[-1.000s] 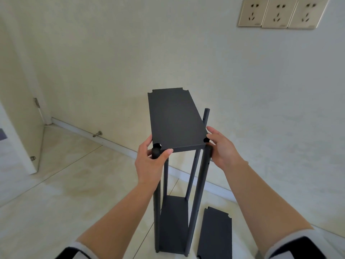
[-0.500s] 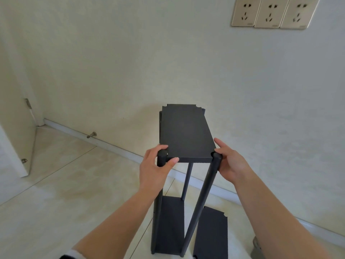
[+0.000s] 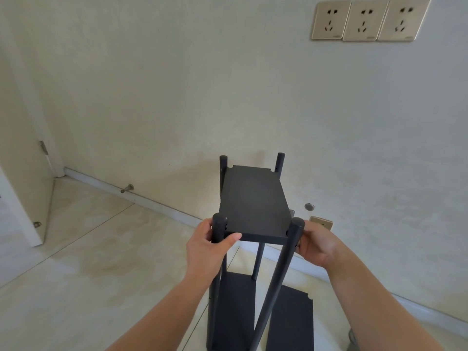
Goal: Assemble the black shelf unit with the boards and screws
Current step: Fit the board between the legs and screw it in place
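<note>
Matte black board [image 3: 254, 203] between round posts [image 3: 218, 228]

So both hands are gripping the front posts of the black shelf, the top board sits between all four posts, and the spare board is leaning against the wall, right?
Not quite: the head view shows the spare board lying flat on the floor beside the shelf, not leaning on the wall. The rest holds.

1. Two bare forearms reach in from below; no sleeves, watch or bracelet show on either.
2. Left hand [image 3: 206, 249] ungloved; short plain nails.
3. Right hand [image 3: 317, 245] ungloved; no rings.
</note>
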